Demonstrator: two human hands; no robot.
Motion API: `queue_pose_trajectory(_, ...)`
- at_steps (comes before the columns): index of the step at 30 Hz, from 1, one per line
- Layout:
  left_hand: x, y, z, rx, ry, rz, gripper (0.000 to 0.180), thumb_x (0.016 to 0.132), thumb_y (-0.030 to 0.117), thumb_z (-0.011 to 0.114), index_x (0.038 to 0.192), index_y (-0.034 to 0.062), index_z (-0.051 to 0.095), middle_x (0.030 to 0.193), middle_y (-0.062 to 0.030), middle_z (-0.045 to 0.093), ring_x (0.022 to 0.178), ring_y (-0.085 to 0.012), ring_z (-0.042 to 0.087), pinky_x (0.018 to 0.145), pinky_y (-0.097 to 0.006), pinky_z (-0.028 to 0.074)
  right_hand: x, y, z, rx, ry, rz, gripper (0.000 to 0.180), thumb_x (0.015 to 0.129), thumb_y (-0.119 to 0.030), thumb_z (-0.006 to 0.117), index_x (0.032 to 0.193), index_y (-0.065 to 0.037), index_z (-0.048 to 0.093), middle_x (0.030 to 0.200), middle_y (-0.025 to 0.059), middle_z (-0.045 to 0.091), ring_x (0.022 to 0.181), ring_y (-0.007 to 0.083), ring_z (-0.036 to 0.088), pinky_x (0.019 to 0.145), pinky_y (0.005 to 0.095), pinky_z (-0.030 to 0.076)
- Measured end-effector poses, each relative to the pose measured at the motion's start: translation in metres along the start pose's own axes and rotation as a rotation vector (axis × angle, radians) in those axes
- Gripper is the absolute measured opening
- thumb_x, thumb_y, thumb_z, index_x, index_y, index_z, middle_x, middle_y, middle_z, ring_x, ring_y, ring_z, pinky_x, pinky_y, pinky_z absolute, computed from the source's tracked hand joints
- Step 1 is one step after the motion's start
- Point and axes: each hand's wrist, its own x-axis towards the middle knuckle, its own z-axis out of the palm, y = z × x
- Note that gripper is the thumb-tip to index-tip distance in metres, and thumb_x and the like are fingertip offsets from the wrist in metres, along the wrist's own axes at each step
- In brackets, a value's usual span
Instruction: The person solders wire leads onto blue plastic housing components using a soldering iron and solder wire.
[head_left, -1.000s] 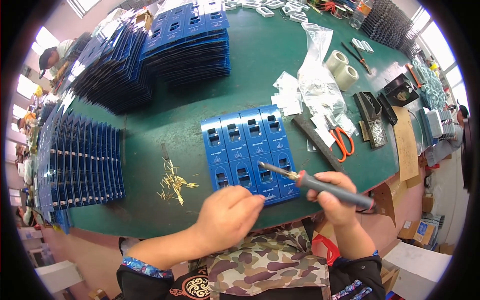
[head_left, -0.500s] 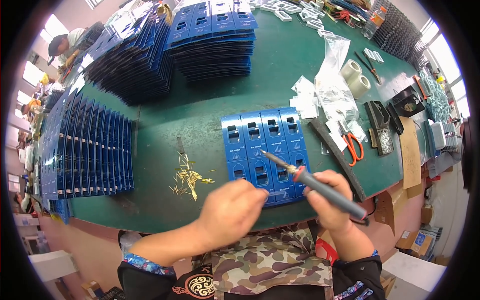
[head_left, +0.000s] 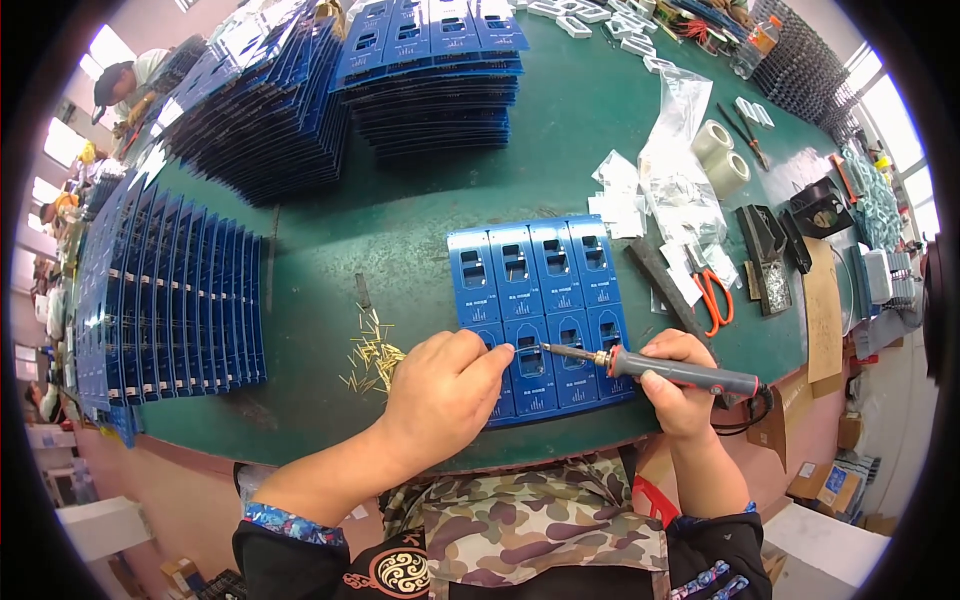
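Observation:
In front of me a blue circuit board panel (head_left: 540, 303) lies flat on the table, divided into several units with rectangular cut-outs. My right hand (head_left: 682, 392) grips the dark grey handle of a soldering iron (head_left: 580, 353), whose tip points left over the panel's nearer row. Across from that tip, my left hand (head_left: 440, 395) is closed in a pinch at the panel's left part. Whatever its fingertips hold is too small or hidden to make out. Left of the panel, thin brass-coloured pins (head_left: 368, 350) lie in a loose heap, partly covered by my left hand.
Tall stacks of blue panels (head_left: 430, 110) stand at the back; another row of panels (head_left: 190, 300) stands on the left. To the right are a dark bar (head_left: 662, 285), orange-handled scissors (head_left: 714, 300), tape rolls (head_left: 728, 172) and a plastic bag (head_left: 680, 170). A person (head_left: 135, 85) works far left.
My left hand has moved up over the panel's left part. The soldering iron has swung more level, its tip now lower and close to my left fingertips.

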Motion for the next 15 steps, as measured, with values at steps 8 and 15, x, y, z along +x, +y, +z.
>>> queue_pose_trajectory(8, 0.0001, -0.0003, 0.0014, 0.006, -0.001, 0.004, 0.026, 0.071, -0.003, 0.069, 0.096, 0.0032, 0.065, 0.075, -0.0070, 0.055, 0.063, -0.0253, 0.054, 0.054, -0.036, 0.044, 0.0013, -0.0017, 0.0023, -0.001, -0.009, -0.013, 0.021, 0.073, -0.006, 0.069, 0.090, 0.004, 0.062, 0.079, 0.0128, 0.061, 0.068, 0.0197, 0.056, 0.063, 0.0309, 0.045)
queue_pose_trajectory(15, 0.0010, 0.0018, 0.0010, 0.030, -0.004, 0.006, 0.025, 0.071, -0.003, 0.069, 0.096, 0.0031, 0.065, 0.075, -0.0070, 0.055, 0.063, -0.0252, 0.053, 0.054, -0.036, 0.044, 0.0009, -0.0027, -0.0014, -0.036, -0.029, -0.007, 0.021, 0.073, -0.007, 0.069, 0.090, 0.005, 0.062, 0.079, 0.0131, 0.061, 0.068, 0.0200, 0.056, 0.062, 0.0309, 0.045)
